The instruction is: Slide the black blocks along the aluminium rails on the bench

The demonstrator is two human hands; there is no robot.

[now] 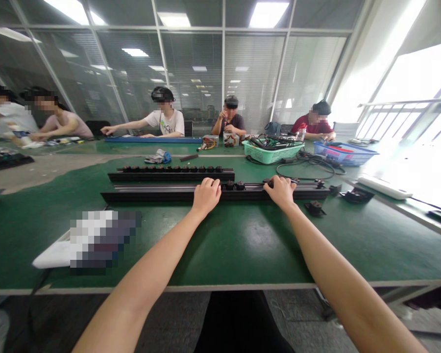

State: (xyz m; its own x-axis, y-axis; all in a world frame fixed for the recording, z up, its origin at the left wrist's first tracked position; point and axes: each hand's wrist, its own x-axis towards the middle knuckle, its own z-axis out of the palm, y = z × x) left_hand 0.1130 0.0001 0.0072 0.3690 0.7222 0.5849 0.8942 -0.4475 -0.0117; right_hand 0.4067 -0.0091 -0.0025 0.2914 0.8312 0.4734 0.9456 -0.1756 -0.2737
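A long black metal rail (150, 196) with a channel along its top lies across the green table in front of me. My left hand (207, 196) is closed over its middle, fingers curled onto the top edge. Just right of that hand, small black modules (239, 186) sit in the channel. My right hand (282, 191) is closed, thumb and fingers around a black module on the rail, mostly hidden by the hand. Another module (319, 184) stands near the rail's right end. Behind lies a second black rail (169, 176) carrying a row of several modules.
Loose black parts (315, 208) and a black bracket (357, 195) lie to the right. Farther back are a green basket (274, 155) of cables, a blue basket (347, 155) and gloves (158, 157). A white power strip (384, 188) lies right. Several people sit across the table.
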